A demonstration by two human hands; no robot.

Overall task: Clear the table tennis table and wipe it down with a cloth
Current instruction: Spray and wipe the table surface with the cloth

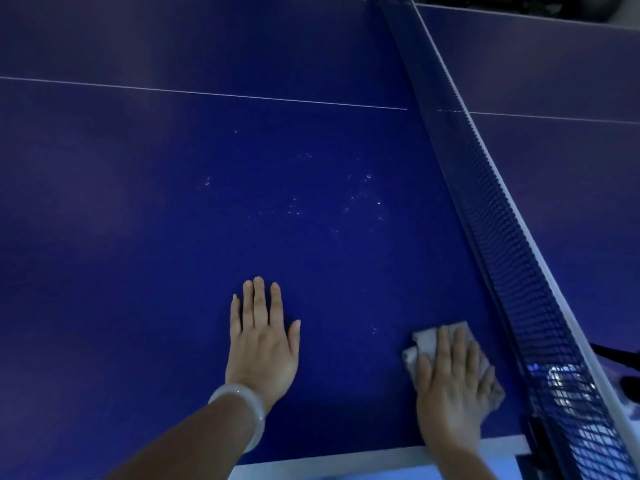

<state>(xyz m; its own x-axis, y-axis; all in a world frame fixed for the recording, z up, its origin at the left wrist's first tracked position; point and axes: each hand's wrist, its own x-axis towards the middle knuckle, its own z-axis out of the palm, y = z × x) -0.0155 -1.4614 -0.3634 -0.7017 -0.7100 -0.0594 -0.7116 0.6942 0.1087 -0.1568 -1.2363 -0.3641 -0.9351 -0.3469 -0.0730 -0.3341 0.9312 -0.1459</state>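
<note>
Wiping the blue bench [138,237] near the net [512,271].
The right hand [450,386] presses with spread fingers on a soft, light grey cloth [424,344]; it likely bunches, so flat pressure suits. The left hand [263,341] rests flat, spread.

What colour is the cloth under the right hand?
Grey. The cloth lies flat beneath the right hand on the blue table, seen in the head view.
</note>
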